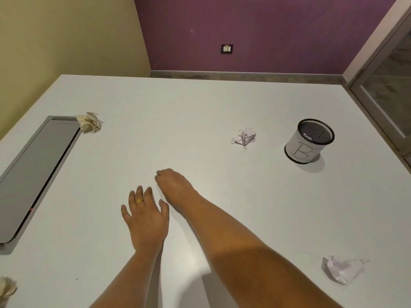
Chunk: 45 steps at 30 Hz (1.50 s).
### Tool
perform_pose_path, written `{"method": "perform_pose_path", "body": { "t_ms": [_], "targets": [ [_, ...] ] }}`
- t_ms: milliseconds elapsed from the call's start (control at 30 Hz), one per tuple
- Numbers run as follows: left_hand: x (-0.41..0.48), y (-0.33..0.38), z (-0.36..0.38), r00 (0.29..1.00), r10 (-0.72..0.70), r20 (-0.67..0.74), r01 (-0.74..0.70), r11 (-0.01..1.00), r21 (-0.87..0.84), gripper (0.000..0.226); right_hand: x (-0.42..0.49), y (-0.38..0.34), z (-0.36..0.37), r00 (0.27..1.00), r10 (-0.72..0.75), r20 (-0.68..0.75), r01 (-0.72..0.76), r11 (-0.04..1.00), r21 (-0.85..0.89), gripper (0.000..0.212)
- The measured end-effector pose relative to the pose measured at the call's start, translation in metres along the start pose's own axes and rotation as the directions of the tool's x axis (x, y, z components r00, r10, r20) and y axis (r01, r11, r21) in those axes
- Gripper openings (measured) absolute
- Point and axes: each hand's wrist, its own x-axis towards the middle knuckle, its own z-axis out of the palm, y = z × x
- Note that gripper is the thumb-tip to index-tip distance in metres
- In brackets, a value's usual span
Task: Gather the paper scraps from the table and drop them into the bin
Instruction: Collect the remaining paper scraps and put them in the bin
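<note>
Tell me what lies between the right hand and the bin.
In the head view, one white crumpled scrap lies between the right hand and the bin, slightly beyond the straight line; the rest is bare table.

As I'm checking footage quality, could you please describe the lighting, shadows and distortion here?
Head view: soft, even light; the bin casts a faint shadow toward the near right; a darker shadow lies beneath the right forearm; the wide-angle lens tilts the walls outward; the near-right scrap looks slightly soft.
</note>
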Motion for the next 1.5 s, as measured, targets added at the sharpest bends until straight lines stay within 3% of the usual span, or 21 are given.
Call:
{"method": "perform_pose_path", "body": {
  "t_ms": [167,333,467,567,700,800,1000,1133,1200,1300,1400,1500],
  "targets": [
    [-0.001,0.001,-0.001,1.0,0.007,-0.018,-0.007,1.0,-0.006,0.046,-0.011,0.016,0.007,0.994,-0.093,-0.063,0.087,0.992,-0.094,0.028],
    [-0.001,0.001,-0.001,0.999,0.013,-0.038,-0.014,1.0,-0.027,0.044,-0.022,0.029,-0.004,1.0,0.015,-0.017,-0.014,0.998,0.056,0.046],
    [-0.001,0.0,-0.003,0.997,0.033,-0.072,-0.035,0.999,-0.022,0.053,-0.043,0.048,-0.005,0.991,0.101,-0.092,-0.095,0.994,0.06,0.032],
    [-0.003,0.001,-0.003,0.995,0.046,-0.084,-0.048,0.998,-0.029,0.056,-0.066,0.075,-0.009,0.969,0.203,-0.14,-0.18,0.97,0.163,0.015],
    [-0.005,0.002,-0.004,0.996,0.053,-0.069,-0.055,0.998,-0.027,0.055,-0.1,0.117,-0.02,0.914,0.345,-0.215,-0.283,0.92,0.273,0.013],
    [-0.006,0.001,-0.004,0.997,0.056,-0.056,-0.057,0.998,-0.021,0.049,-0.117,0.146,-0.043,0.832,0.45,-0.324,-0.363,0.884,0.295,0.018],
    [-0.003,0.0,-0.001,0.998,0.048,-0.029,-0.049,0.998,-0.035,0.044,-0.145,0.194,-0.108,0.579,0.586,-0.567,-0.456,0.809,0.37,0.024],
    [-0.007,0.01,0.0,1.0,0.031,0.0,-0.031,0.997,-0.074,0.044,-0.161,0.219,-0.131,0.394,0.702,-0.593,-0.527,0.701,0.48,0.022],
    [-0.016,0.021,0.001,0.998,0.064,0.022,-0.062,0.996,-0.069,0.044,-0.163,0.228,-0.134,0.341,0.751,-0.565,-0.52,0.651,0.552,0.027],
    [-0.037,0.043,0.003,0.978,0.202,0.049,-0.199,0.978,-0.066,0.044,-0.162,0.237,-0.134,0.338,0.808,-0.482,-0.525,0.587,0.615,0.031],
    [-0.062,0.07,0.009,0.914,0.394,0.091,-0.387,0.918,-0.09,0.043,-0.163,0.24,-0.13,0.39,0.828,-0.404,-0.534,0.561,0.633,0.039],
    [-0.088,0.092,0.015,0.896,0.43,0.106,-0.417,0.9,-0.123,0.047,-0.171,0.239,-0.126,0.417,0.819,-0.393,-0.486,0.567,0.665,0.04]
  ]
}}
